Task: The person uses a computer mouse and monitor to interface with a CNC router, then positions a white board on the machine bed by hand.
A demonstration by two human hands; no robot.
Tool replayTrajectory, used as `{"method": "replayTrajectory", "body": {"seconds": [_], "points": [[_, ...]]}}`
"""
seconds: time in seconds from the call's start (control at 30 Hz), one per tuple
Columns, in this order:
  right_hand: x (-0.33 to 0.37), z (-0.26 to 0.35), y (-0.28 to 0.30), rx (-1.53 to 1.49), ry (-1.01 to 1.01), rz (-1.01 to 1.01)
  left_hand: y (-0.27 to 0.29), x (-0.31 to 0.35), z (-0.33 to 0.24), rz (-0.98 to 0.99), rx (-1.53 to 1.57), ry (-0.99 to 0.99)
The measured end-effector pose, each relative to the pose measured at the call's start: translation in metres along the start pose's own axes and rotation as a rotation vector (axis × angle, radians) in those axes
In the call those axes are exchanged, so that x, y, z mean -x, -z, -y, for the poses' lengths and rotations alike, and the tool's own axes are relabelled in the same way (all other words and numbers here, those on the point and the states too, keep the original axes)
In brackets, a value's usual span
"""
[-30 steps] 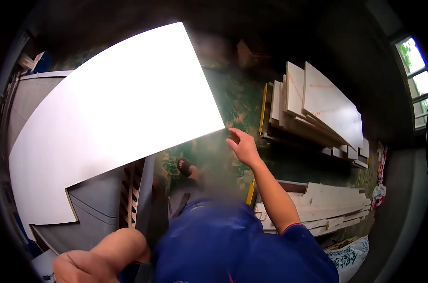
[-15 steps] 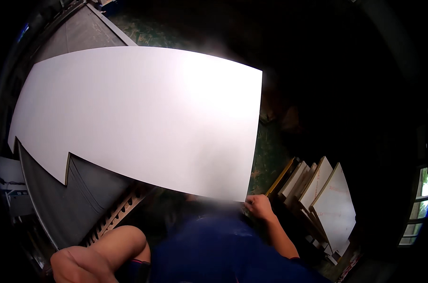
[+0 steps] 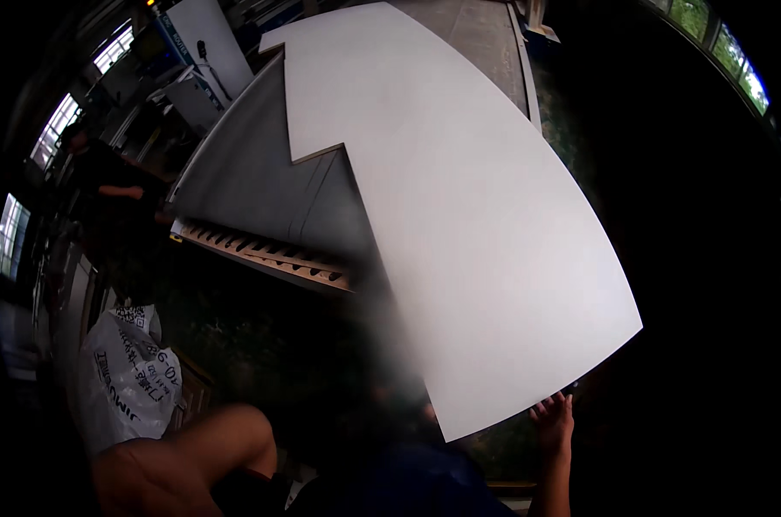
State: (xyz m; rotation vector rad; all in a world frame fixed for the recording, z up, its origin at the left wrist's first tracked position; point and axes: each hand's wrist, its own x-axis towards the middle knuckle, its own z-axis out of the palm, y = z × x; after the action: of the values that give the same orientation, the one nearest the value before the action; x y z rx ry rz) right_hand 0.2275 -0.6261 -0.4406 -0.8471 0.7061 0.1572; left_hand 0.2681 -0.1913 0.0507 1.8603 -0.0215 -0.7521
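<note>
A large white panel (image 3: 485, 224) with a stepped notch in its left edge stretches from the near right up over a dark grey table. My right hand (image 3: 556, 418) is at its near edge, fingers curled against the board near the right corner. At the panel's near left edge shows a small patch of skin, probably my left hand (image 3: 430, 414); its fingers are hidden behind the board and blur. A bare bent limb fills the lower left. The panel's far part lies over the table, while its near end juts past the table's edge.
The dark grey table (image 3: 235, 164) has a toothed strip (image 3: 261, 256) along its near side. A printed white plastic bag (image 3: 132, 379) stands at lower left. Another person (image 3: 106, 181) is at far left, near a grey control cabinet (image 3: 205, 47).
The view has turned left, so the panel now slants toward the lower right, and the bag and other person show. My right hand appears farther along the panel's near edge, away from the corner it held.
</note>
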Motion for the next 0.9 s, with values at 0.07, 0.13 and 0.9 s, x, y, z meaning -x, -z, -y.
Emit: {"method": "replayTrajectory", "body": {"seconds": [0.07, 0.13, 0.9], "points": [[-0.022, 0.01, -0.017, 0.045, -0.047, -0.106, -0.007, 0.033, 0.007, -0.181, 0.018, 0.009], [-0.058, 0.006, -0.018, -0.118, -0.146, -0.05, -0.024, 0.087, 0.008, -0.421, 0.043, 0.033], [-0.081, -0.026, -0.111, 0.833, 0.408, -0.522, -0.135, 0.254, 0.16, -1.331, -0.476, -0.319]]}}
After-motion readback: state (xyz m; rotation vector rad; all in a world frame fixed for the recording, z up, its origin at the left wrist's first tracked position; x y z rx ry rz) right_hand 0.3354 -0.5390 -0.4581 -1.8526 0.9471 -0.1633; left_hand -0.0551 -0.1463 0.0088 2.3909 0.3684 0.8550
